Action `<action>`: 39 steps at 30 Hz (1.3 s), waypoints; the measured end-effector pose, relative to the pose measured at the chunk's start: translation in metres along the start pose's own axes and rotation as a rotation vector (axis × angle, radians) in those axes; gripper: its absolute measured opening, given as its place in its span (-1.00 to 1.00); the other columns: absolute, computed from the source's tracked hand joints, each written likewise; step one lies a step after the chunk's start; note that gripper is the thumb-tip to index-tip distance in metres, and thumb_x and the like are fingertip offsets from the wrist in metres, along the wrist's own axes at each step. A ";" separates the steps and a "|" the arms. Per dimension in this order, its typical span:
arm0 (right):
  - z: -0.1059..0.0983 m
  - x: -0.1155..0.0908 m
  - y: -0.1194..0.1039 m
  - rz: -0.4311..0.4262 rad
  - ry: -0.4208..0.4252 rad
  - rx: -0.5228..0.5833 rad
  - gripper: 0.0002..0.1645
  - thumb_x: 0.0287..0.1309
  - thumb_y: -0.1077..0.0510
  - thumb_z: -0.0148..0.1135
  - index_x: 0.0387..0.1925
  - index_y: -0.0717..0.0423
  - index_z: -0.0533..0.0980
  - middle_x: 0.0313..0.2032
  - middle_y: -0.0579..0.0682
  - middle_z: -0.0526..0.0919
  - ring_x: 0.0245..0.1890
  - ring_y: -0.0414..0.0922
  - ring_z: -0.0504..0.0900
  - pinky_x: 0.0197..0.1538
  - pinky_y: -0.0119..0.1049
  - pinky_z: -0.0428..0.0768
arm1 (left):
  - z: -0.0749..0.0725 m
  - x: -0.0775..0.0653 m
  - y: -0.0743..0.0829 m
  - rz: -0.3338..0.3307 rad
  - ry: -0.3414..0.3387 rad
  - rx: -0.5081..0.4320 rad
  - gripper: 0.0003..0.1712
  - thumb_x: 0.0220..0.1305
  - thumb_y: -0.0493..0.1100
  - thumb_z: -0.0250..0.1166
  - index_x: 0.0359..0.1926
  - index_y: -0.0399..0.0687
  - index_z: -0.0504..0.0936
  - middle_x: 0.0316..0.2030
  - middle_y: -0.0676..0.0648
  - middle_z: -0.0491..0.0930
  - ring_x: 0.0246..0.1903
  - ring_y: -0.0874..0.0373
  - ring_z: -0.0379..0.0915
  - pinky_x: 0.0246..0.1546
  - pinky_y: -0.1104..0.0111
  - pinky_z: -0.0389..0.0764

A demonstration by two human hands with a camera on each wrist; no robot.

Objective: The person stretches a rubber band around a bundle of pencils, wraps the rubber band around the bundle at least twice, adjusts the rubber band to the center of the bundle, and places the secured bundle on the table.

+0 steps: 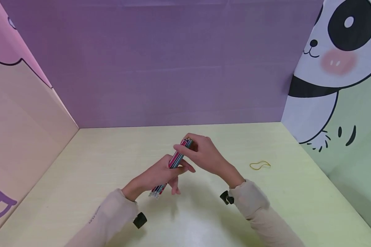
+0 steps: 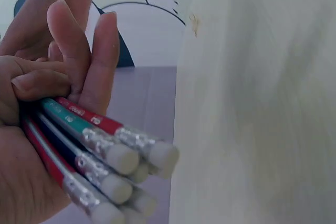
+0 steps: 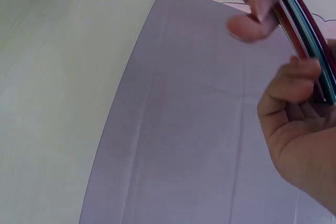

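Note:
A bundle of pencils in red, teal and dark blue slants above the table, held by both hands. My left hand grips it around the middle, with some fingers stretched out past it. White eraser ends with silver ferrules stick out below that hand in the left wrist view. At the upper end, my right hand holds the bundle between thumb and curled fingers, as the right wrist view also shows. A yellow rubber band lies on the table to the right, apart from both hands.
The pale wooden table meets a purple wall at the back. A pink panel stands at the left, and a panel with a panda drawing at the right. Black straps sit at both sleeve cuffs.

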State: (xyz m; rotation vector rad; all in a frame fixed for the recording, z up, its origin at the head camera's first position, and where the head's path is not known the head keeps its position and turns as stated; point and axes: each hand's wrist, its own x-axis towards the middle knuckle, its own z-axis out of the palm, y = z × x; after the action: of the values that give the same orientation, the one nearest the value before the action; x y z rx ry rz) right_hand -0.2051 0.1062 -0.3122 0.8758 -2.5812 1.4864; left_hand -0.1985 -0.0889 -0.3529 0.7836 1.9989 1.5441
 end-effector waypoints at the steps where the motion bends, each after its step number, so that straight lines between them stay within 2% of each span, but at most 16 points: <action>1: 0.002 -0.001 0.000 -0.014 0.028 -0.002 -0.69 0.33 -0.17 0.21 -0.36 -0.06 0.52 -0.63 -0.03 0.50 -0.64 -0.14 0.40 -0.49 -0.30 0.41 | 0.003 0.001 0.000 0.003 -0.011 -0.031 -0.68 0.55 -0.15 0.01 0.04 -0.21 0.63 -0.73 -0.19 0.55 -0.68 -0.20 0.57 -0.23 -0.03 0.68; 4: 0.006 -0.004 -0.001 -0.033 0.078 0.018 -0.65 0.36 -0.14 0.17 -0.41 0.00 0.46 -0.67 -0.03 0.39 -0.64 -0.17 0.31 -0.49 -0.32 0.31 | 0.010 0.003 0.000 0.004 -0.026 -0.102 -0.68 0.54 -0.16 0.03 0.04 -0.26 0.61 -0.66 -0.17 0.58 -0.74 -0.12 0.52 -0.23 -0.07 0.68; 9: 0.012 -0.004 -0.001 -0.047 0.066 0.053 -0.67 0.43 -0.07 0.10 -0.40 0.05 0.42 -0.68 -0.06 0.33 -0.64 -0.15 0.28 -0.48 -0.33 0.29 | 0.016 0.004 -0.002 -0.002 -0.022 -0.167 -0.69 0.51 -0.18 0.07 0.04 -0.33 0.59 -0.35 -0.13 0.67 -0.76 0.07 0.51 -0.26 -0.05 0.69; 12: 0.014 -0.003 -0.001 -0.056 0.049 0.062 -0.68 0.45 -0.06 0.08 -0.38 0.06 0.43 -0.68 -0.06 0.36 -0.66 -0.13 0.32 -0.49 -0.33 0.32 | 0.018 0.003 -0.004 0.004 -0.004 -0.185 -0.68 0.51 -0.17 0.09 0.06 -0.36 0.55 -0.51 -0.08 0.62 -0.73 0.07 0.53 -0.22 -0.05 0.68; 16: 0.015 -0.002 -0.001 -0.073 0.049 0.052 -0.69 0.45 -0.06 0.07 -0.36 0.05 0.42 -0.69 -0.07 0.34 -0.66 -0.13 0.33 -0.51 -0.32 0.33 | 0.021 0.003 -0.007 0.034 0.036 -0.194 -0.70 0.51 -0.17 0.10 0.04 -0.35 0.51 -0.78 -0.12 0.48 -0.64 -0.10 0.62 -0.15 -0.05 0.67; 19: 0.014 -0.002 -0.001 -0.087 0.072 0.012 -0.72 0.43 -0.05 0.09 -0.34 0.02 0.44 -0.67 -0.09 0.35 -0.65 -0.17 0.33 -0.52 -0.32 0.34 | 0.023 0.004 -0.007 0.051 0.058 -0.183 -0.73 0.51 -0.18 0.08 0.01 -0.33 0.51 -0.74 -0.17 0.56 -0.53 -0.32 0.64 -0.14 0.00 0.68; 21: 0.013 -0.003 0.000 -0.112 0.097 -0.043 -0.78 0.41 -0.04 0.11 -0.27 0.01 0.48 -0.60 -0.13 0.43 -0.61 -0.20 0.38 -0.49 -0.33 0.40 | 0.024 0.005 -0.006 0.044 0.070 -0.171 -0.75 0.52 -0.17 0.07 0.01 -0.29 0.50 -0.73 -0.19 0.57 -0.50 -0.40 0.63 -0.18 0.03 0.70; 23: 0.012 -0.003 0.000 -0.162 0.117 -0.113 -0.80 0.41 -0.02 0.13 -0.15 0.01 0.52 -0.43 -0.15 0.55 -0.51 -0.23 0.46 -0.40 -0.33 0.49 | 0.024 0.005 -0.006 0.034 0.086 -0.154 -0.75 0.52 -0.17 0.07 0.01 -0.27 0.48 -0.73 -0.21 0.57 -0.49 -0.40 0.64 -0.19 0.03 0.70; 25: 0.011 -0.004 0.001 -0.219 0.130 -0.184 -0.74 0.42 0.01 0.12 -0.01 0.04 0.54 -0.20 -0.14 0.61 -0.31 -0.25 0.53 -0.22 -0.31 0.57 | 0.023 0.005 -0.005 0.022 0.100 -0.133 -0.76 0.51 -0.16 0.07 0.01 -0.26 0.47 -0.72 -0.22 0.59 -0.51 -0.33 0.66 -0.17 0.00 0.69; 28: 0.010 -0.005 0.001 -0.268 0.120 -0.249 -0.63 0.47 0.03 0.05 0.14 0.11 0.52 0.07 -0.07 0.58 -0.02 -0.19 0.53 0.05 -0.24 0.57 | 0.022 0.005 -0.005 -0.001 0.115 -0.096 -0.76 0.51 -0.15 0.07 0.01 -0.23 0.50 -0.70 -0.24 0.61 -0.54 -0.22 0.68 -0.15 -0.01 0.68; 31: 0.011 -0.006 0.003 -0.265 0.109 -0.280 -0.60 0.50 0.05 -0.01 0.19 0.16 0.51 0.12 -0.01 0.58 0.15 -0.13 0.49 0.18 -0.18 0.53 | 0.021 0.007 -0.007 -0.028 0.120 -0.061 -0.76 0.51 -0.13 0.08 0.00 -0.19 0.54 -0.67 -0.24 0.63 -0.56 -0.18 0.68 -0.16 0.06 0.69; 37: 0.015 -0.005 0.007 -0.275 0.123 -0.319 -0.58 0.53 0.10 -0.06 0.24 0.22 0.48 0.13 0.04 0.59 0.18 -0.10 0.50 0.24 -0.16 0.50 | 0.020 0.011 -0.011 -0.058 0.118 -0.038 -0.73 0.49 -0.10 0.10 0.04 -0.16 0.52 -0.66 -0.23 0.64 -0.58 -0.17 0.67 -0.24 0.16 0.68; 39: 0.015 -0.004 0.008 -0.271 0.108 -0.305 -0.53 0.52 0.08 -0.04 0.32 0.19 0.41 0.14 0.02 0.59 0.17 -0.10 0.51 0.23 -0.15 0.50 | 0.019 0.010 -0.012 -0.060 0.110 -0.040 -0.73 0.49 -0.09 0.10 0.07 -0.14 0.51 -0.66 -0.24 0.64 -0.58 -0.17 0.67 -0.25 0.17 0.67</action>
State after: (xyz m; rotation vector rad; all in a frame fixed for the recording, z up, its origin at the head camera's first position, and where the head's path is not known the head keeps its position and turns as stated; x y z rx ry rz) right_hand -0.2020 0.0990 -0.3283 1.0208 -2.4044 1.0087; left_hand -0.1941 -0.0710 -0.3697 0.6298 2.0432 1.6187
